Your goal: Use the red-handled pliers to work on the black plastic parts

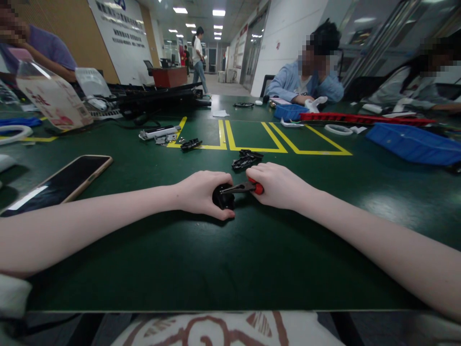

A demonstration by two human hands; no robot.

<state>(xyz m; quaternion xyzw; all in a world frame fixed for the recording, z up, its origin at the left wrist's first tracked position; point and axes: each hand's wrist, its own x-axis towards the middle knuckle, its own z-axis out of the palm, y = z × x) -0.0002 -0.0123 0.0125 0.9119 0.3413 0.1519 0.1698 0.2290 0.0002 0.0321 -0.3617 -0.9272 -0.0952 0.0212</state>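
Note:
My left hand (pixel 200 192) is closed around a small round black part (pixel 222 198) that rests on the green table mat (pixel 223 259). My right hand (pixel 279 185) grips red-handled pliers (pixel 240 188), and their dark jaws reach left onto the black part. Both hands meet at the middle of the table. Much of the part is hidden under my left fingers. Just beyond my right hand lie a few loose black plastic pieces (pixel 247 160).
A phone (pixel 59 184) lies screen-up at the left. Another black piece (pixel 190 144) and small parts sit by yellow floor-tape lines (pixel 252 139). Blue trays (pixel 414 143) and a red strip (pixel 363 118) stand at the right. Other people sit at the far side.

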